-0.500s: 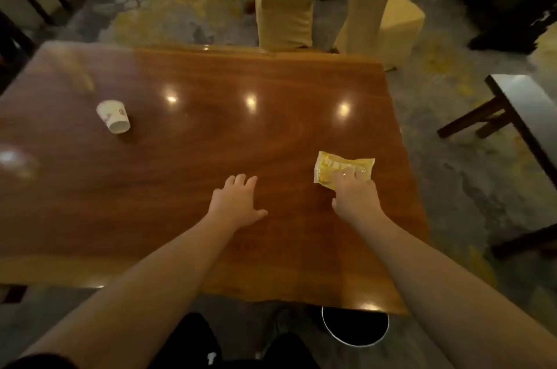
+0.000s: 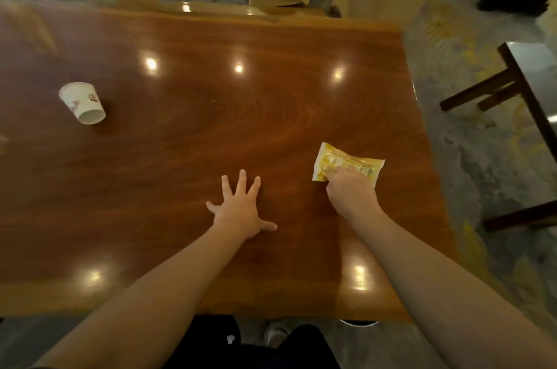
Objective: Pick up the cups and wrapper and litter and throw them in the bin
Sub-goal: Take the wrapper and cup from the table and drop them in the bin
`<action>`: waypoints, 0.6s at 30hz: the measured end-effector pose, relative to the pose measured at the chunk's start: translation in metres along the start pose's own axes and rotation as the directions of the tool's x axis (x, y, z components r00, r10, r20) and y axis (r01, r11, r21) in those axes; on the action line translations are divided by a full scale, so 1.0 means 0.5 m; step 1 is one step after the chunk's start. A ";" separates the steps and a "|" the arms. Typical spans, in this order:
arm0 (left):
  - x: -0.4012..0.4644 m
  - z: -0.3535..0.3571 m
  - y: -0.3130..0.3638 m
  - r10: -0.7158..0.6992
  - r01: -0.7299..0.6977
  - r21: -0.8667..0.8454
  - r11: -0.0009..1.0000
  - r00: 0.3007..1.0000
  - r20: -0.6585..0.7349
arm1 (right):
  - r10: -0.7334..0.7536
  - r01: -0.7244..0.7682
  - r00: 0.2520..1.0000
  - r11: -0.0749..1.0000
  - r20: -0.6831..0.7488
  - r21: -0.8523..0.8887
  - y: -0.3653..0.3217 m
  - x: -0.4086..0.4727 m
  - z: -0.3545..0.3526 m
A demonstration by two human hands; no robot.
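The right hand (image 2: 351,192) presses its fingers onto the yellow wrapper (image 2: 346,162) near the wooden table's (image 2: 180,142) right edge, not yet pinching it. The left hand (image 2: 239,212) rests spread flat. Next, I'd guess: lift the wrapper, then fetch the tipped paper cup (image 2: 82,102) far left.

Yellow wrapper (image 2: 346,164), white printed cup (image 2: 81,102)

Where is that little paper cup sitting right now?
In the head view, the paper cup lies tipped on its side at the far left of the wooden table, well away from both hands and the yellow wrapper.
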State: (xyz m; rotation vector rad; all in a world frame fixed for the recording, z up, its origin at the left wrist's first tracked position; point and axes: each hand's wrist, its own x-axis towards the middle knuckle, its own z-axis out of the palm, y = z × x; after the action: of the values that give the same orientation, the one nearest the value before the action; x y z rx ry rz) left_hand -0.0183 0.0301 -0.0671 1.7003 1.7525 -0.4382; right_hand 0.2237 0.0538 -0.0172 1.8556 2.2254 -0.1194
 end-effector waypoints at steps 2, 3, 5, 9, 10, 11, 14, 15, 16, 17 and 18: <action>-0.001 -0.005 -0.004 0.027 -0.027 0.014 1.000 0.999 0.019 | -0.006 0.007 1.000 0.998 -0.017 0.060 -0.034 -0.015 -0.012; -0.001 -0.008 -0.010 0.049 -0.050 0.020 0.999 0.998 0.033 | -0.014 0.015 1.000 0.997 -0.023 0.082 -0.053 -0.025 -0.018; 0.001 -0.026 -0.027 0.115 -0.117 0.027 0.993 0.992 0.058 | -0.006 0.011 0.999 0.992 -0.040 0.125 -0.088 -0.039 -0.031; -0.005 -0.089 -0.127 0.234 -0.235 0.056 0.970 0.972 0.023 | 0.016 0.004 0.994 0.984 -0.111 0.178 -0.173 -0.047 -0.066; -0.010 -0.106 -0.165 0.231 -0.230 0.067 0.971 0.973 0.005 | 0.016 0.010 0.991 0.981 -0.133 0.193 -0.200 -0.043 -0.075; -0.016 -0.117 -0.195 0.223 -0.222 0.081 0.972 0.975 -0.004 | 0.020 0.009 0.990 0.979 -0.143 0.203 -0.218 -0.041 -0.080; -0.035 -0.155 -0.307 0.172 -0.168 0.071 0.983 0.983 -0.057 | 0.010 0.023 0.989 0.977 -0.149 0.213 -0.294 -0.022 -0.092; -0.041 -0.170 -0.348 0.143 -0.140 0.043 0.989 0.986 -0.085 | 0.004 0.028 0.989 0.974 -0.145 0.223 -0.322 -0.014 -0.097; -0.045 -0.189 -0.393 0.102 -0.103 0.003 0.995 0.988 -0.116 | -0.001 0.033 0.990 0.972 -0.139 0.232 -0.353 -0.003 -0.102; -0.044 -0.208 -0.433 0.060 -0.067 -0.041 0.997 0.988 -0.144 | -0.002 0.034 0.991 0.970 -0.132 0.241 -0.378 0.005 -0.106; -0.041 -0.229 -0.471 0.016 -0.031 -0.086 0.996 0.986 -0.168 | -0.005 0.036 0.992 0.969 -0.124 0.246 -0.403 0.012 -0.111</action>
State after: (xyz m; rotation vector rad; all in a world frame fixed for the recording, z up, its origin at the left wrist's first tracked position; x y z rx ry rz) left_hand -0.2739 0.0638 -0.0161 1.7353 1.8394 -0.2097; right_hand 0.0186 0.0333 0.0167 2.0161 2.4086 -0.3083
